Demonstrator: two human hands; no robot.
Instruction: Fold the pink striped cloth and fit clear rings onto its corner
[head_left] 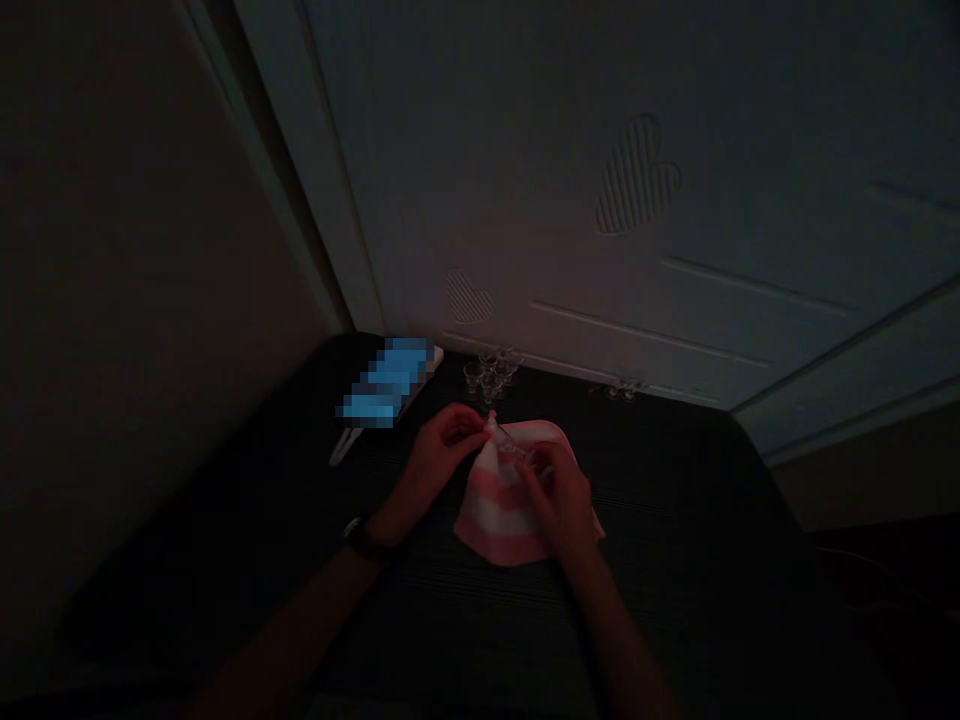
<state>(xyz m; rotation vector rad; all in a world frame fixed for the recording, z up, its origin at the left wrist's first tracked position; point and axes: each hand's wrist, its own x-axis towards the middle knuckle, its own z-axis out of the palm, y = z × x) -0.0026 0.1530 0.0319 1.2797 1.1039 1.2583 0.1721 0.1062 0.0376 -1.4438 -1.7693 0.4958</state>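
a: what are the hands doing?

b: the left hand is nearly closed, thumb and fingertips pinching a gathered peak of a pink-and-white striped cloth. the right hand is curled, thumb and fingers around a small clear glass piece; the dim light hides its exact shape.

a: where is the cloth?

b: around the middle of a dark counter, under the glass piece and partly covered by the right hand. its lower part fans out toward the near edge.

a: and what lies around it?

b: just beyond the hands, near the back edge, stands a cluster of small clear glasses. farther right, nearer the back right corner, is more clear glassware, too dark to count. toward the back left corner lies a device with a pixelated blue screen, a pale strap at its near end.

a: anything else?

b: a dark wristband on the left wrist, and behind the back edge a pale panel with raised, ridged hearts.
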